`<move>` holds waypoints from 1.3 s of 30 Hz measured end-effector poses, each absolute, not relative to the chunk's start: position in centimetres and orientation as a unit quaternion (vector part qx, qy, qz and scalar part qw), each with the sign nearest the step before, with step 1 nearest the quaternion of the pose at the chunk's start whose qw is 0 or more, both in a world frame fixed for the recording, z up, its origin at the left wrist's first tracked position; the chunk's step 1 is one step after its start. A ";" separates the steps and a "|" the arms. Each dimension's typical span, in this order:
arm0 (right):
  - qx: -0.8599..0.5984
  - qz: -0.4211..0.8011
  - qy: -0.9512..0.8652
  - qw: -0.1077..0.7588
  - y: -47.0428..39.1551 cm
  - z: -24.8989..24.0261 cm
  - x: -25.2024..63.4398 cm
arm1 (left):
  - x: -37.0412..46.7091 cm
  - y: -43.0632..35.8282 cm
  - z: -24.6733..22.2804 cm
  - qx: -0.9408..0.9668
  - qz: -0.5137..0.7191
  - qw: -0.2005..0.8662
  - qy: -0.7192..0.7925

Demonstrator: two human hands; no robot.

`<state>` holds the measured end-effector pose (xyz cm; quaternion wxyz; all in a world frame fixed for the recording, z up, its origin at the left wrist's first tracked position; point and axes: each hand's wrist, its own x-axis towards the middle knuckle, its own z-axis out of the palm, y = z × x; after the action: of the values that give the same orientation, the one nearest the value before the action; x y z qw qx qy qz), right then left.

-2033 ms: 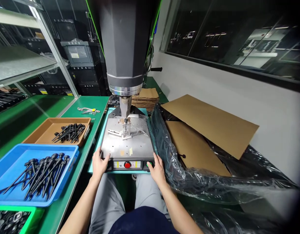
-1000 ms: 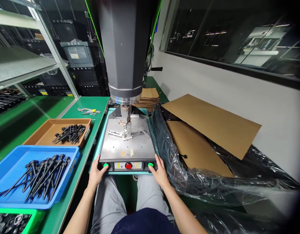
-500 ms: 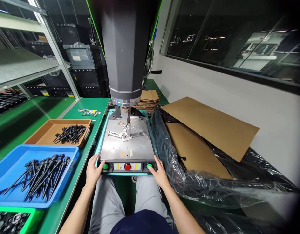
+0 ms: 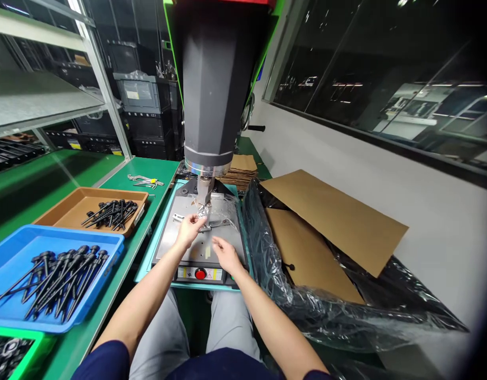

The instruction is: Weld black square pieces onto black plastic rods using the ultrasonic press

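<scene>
My left hand (image 4: 190,230) reaches over the steel plate (image 4: 169,240) of a press-like machine. Its fingertips are close together at the foil-wrapped fixture (image 4: 203,210) below the metal tool head (image 4: 205,186); what they pinch, if anything, is too small to make out. Lower and to the right, my right hand (image 4: 226,254) hovers above the plate, fingers extended and slightly apart, holding nothing. A red button (image 4: 200,273) is on the plate's front panel. The green button on the right is partly hidden by my right wrist, and my left arm hides the left one.
To the left, a blue tray (image 4: 114,248) and a brown tray (image 4: 61,203) hold black long-stemmed parts. A green bin (image 4: 43,343) stands nearer. Hex keys (image 4: 145,181) lie behind. At right, cardboard sheets (image 4: 338,221) rest in a box lined with black plastic (image 4: 307,301).
Both hands have left the green buttons at the panel's sides. The left moved up and inward to the fixture, the right inward over the plate. The camera view shifted slightly.
</scene>
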<state>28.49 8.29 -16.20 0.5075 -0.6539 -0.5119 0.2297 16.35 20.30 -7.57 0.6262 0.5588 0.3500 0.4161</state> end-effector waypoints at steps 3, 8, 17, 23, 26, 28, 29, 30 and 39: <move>-0.658 0.164 -0.558 0.478 11.3 -14.7 28.4 | 17.2 20.8 -7.2 0.543 0.425 0.647 0.324; -0.687 0.055 -0.552 0.469 15.2 -11.8 29.0 | 17.5 21.1 -5.9 0.516 0.437 0.669 0.310; -0.667 0.068 -0.569 0.476 20.8 -6.1 30.9 | 17.5 23.0 -3.9 0.469 0.469 0.685 0.302; -0.651 0.057 -0.559 0.510 20.6 -4.8 30.9 | 17.6 24.0 -3.3 0.449 0.488 0.683 0.307; -0.631 0.058 -0.545 0.549 18.0 -5.6 30.0 | 17.3 23.7 -3.7 0.449 0.490 0.679 0.312; -0.608 0.089 -0.540 0.576 15.3 -6.6 29.2 | 17.0 23.2 -4.4 0.454 0.485 0.676 0.319; -0.596 0.109 -0.539 0.585 13.8 -7.0 28.7 | 16.7 22.9 -4.8 0.457 0.481 0.674 0.325; -0.584 0.128 -0.539 0.593 12.4 -7.4 28.2 | 16.4 22.7 -5.3 0.460 0.477 0.671 0.331; -0.521 0.098 -0.588 0.611 5.7 -6.3 25.1 | 11.3 17.8 -9.7 0.566 0.504 0.493 0.428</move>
<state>25.09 5.69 -6.25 0.6110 -0.5212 -0.5879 0.0975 11.27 17.78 -9.71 0.4930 0.5656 0.4282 0.5037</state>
